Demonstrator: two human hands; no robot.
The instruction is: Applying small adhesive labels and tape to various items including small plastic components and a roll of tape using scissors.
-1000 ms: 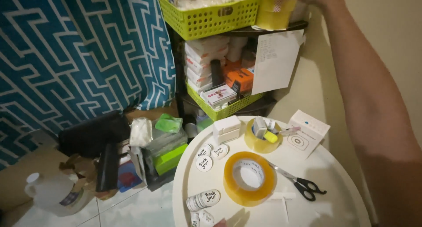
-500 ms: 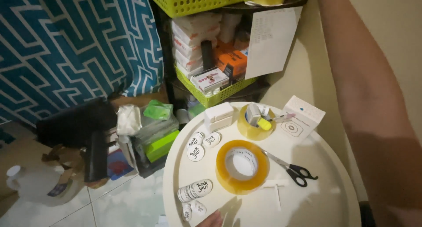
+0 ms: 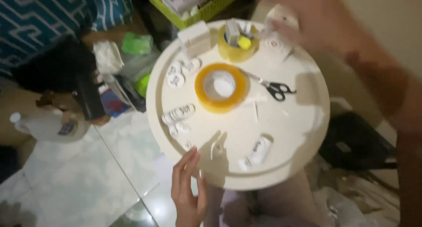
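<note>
While the left hand (image 3: 188, 195) rests spread at the round table's (image 3: 307, 134) six-o'clock rim, the blurred right hand (image 3: 314, 18), fingers loosely open, hovers at one o'clock over a light, crushable white box (image 3: 276, 44); hold its sides.

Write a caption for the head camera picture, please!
Left hand touches the round white table's rim; blurred right hand hovers above tape roll and scissors.
</note>
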